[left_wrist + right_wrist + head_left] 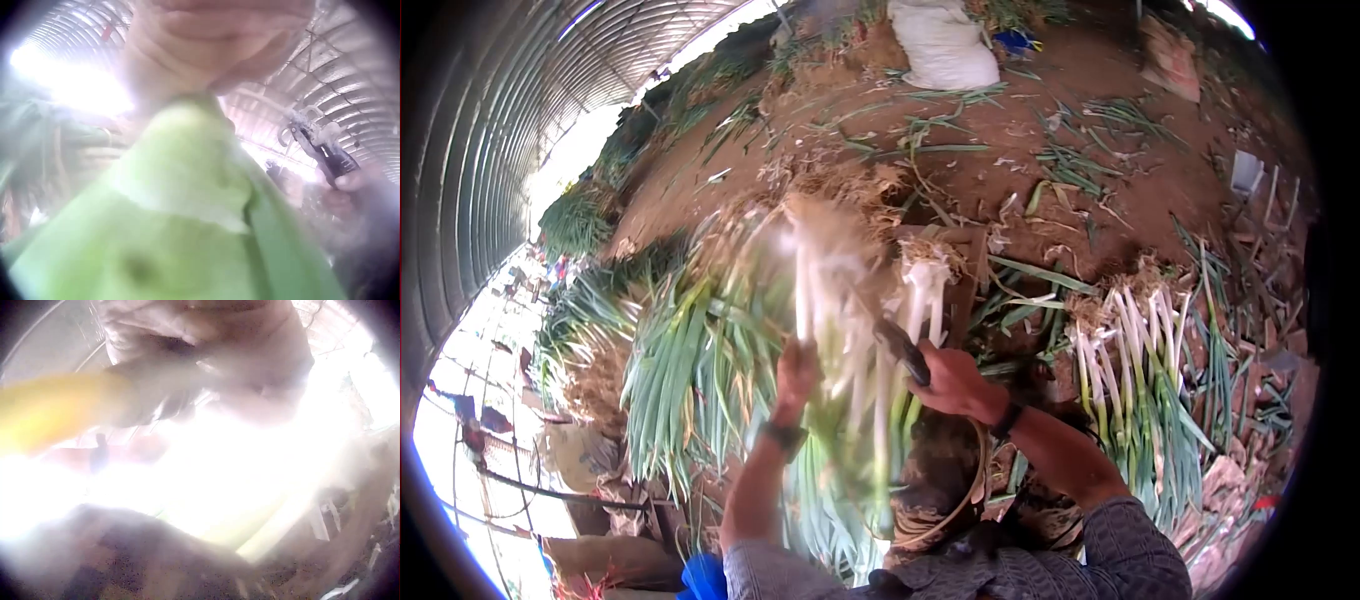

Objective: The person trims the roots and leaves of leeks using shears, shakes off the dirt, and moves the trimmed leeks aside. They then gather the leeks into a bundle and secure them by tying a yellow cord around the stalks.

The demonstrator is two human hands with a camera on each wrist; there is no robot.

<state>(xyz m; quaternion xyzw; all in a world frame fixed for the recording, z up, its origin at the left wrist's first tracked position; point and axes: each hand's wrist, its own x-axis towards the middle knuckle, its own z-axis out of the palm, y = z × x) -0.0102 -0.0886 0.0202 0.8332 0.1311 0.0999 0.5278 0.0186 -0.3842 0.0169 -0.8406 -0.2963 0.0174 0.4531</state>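
My left hand [798, 372] grips a leek around its stalk, the white shaft [803, 300] and blurred roots pointing away from me. Close up in the left wrist view, green leek leaves [187, 181] spread below that hand. My right hand [962, 385] holds a dark-handled air blow gun [900, 350], its front end angled toward the leek's blurred root end. The left wrist view shows the gun's black handle and metal fittings [322, 147]. A yellow hose-like piece [50, 412] runs beside the right hand, where glare hides much. More white leek shafts [922, 295] lie between the hands.
Leafy leeks [700, 380] are heaped to the left, and another bunch [1135, 380] lies on the right. Beyond, loose leaves litter the brown ground [800, 130]. A white sack [945, 45] lies at the far side. A curved ribbed roof [480, 130] rises on the left.
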